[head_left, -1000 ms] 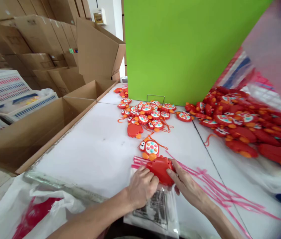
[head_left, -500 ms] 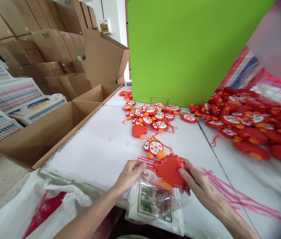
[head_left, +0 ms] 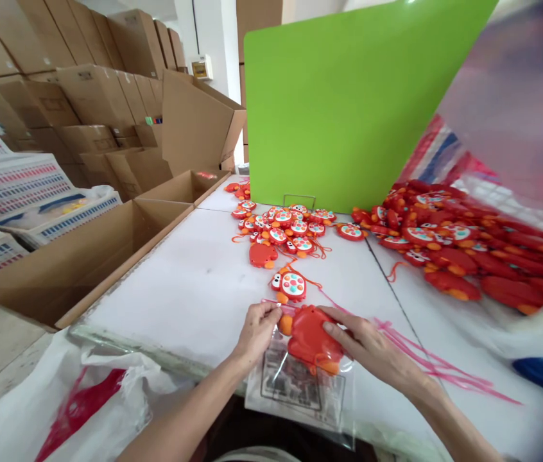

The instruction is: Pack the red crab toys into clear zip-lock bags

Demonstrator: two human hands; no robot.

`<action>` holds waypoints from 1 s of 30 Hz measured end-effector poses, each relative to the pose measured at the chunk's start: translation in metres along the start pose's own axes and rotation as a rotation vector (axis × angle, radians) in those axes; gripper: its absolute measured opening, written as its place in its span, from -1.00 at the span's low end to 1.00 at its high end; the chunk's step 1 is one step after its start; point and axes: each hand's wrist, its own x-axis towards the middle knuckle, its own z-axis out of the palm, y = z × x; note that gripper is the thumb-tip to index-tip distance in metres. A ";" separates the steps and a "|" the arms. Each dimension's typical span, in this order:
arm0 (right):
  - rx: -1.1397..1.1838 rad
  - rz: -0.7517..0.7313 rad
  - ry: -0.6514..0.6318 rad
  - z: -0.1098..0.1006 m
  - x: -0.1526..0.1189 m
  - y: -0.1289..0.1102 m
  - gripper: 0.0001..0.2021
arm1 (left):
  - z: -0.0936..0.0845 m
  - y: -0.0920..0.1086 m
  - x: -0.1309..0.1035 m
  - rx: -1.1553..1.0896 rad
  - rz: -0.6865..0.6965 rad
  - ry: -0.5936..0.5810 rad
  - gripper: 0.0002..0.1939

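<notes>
Red toy point(head_left: 312, 339) now lower, partly inside clear bag point(head_left: 300, 388) on bench point(head_left: 194, 289). Right hand point(head_left: 368, 346) fingers grip toy; left hand point(head_left: 258, 328) fingers pinch bag mouth.

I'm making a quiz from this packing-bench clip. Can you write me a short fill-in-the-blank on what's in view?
1. The right hand presses a red toy into a clear plastic ____.
2. The left hand holds the bag's ____ edge.
3. The upright board behind the toys is ____.

Missing words: bag; top; green
</notes>
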 end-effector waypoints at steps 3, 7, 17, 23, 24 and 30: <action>-0.030 -0.128 -0.108 0.007 -0.008 -0.008 -0.66 | 0.001 0.005 -0.007 0.007 0.008 -0.053 -0.70; -0.196 -0.130 0.047 0.018 -0.014 -0.018 -0.68 | 0.001 0.012 -0.014 -0.008 0.014 -0.068 -0.67; 0.027 -0.186 0.283 0.060 0.000 -0.005 -0.91 | 0.003 0.014 0.005 0.024 0.038 -0.012 -0.67; 0.008 -0.123 0.203 0.052 0.013 0.014 -0.86 | 0.002 0.002 0.015 -0.004 -0.049 -0.043 -0.67; -0.012 -0.121 0.204 0.051 0.017 0.016 -0.87 | 0.001 0.002 0.016 -0.021 -0.067 -0.055 -0.67; -0.088 -0.138 0.316 0.062 0.038 0.011 -0.91 | -0.016 -0.001 0.017 0.080 -0.055 -0.159 -0.75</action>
